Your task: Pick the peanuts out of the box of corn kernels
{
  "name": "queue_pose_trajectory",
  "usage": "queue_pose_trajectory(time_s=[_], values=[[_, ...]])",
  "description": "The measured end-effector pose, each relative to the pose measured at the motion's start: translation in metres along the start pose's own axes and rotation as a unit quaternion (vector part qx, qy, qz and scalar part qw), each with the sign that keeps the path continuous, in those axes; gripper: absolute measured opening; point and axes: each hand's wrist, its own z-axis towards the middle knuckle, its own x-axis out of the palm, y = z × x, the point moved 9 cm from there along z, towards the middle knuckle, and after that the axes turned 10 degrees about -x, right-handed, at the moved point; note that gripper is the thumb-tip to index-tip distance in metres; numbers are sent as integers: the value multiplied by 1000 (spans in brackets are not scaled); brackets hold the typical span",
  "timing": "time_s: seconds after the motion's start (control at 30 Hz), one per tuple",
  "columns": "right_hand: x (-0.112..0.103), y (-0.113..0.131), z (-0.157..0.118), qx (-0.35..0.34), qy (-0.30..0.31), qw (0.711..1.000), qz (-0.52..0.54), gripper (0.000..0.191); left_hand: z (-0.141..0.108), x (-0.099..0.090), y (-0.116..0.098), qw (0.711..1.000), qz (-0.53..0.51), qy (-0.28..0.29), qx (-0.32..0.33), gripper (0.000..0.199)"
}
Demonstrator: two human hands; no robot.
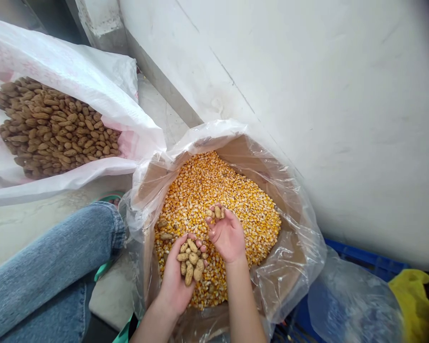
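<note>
Yellow corn kernels [214, 186] fill a box lined with a clear plastic bag [289, 267]. Over the corn, my left hand [177, 286] is palm up with curled fingers, cupping several unshelled peanuts [191, 262]. To its right, my right hand [229, 238] is turned palm up too, its fingers bent around a few peanuts [217, 212] at the fingertips. A couple of loose peanuts [166, 236] lie on the corn left of my hands. At the upper left, a white sack [93, 71] stands open with many peanuts [57, 128] inside.
A pale wall [307, 95] rises behind the box and along the right. My jeans-covered leg [64, 257] is at the lower left. Lower right are a blue crate [368, 259], a clear plastic bag [353, 300] and a yellow bag [413, 297].
</note>
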Motion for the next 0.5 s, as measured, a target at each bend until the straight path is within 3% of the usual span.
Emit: queue_pose_trajectory(time_s=[0.23, 0.4, 0.5], values=[[12, 1, -6, -92, 11, 984, 154, 31, 1, -1, 0, 1000, -9, 4, -3, 9], [24, -14, -4, -38, 31, 956, 291, 30, 2, 0, 1, 1000, -23, 3, -9, 12], [23, -20, -5, -20, 21, 950, 311, 29, 1, 1, 0, 1000, -29, 7, -7, 13]])
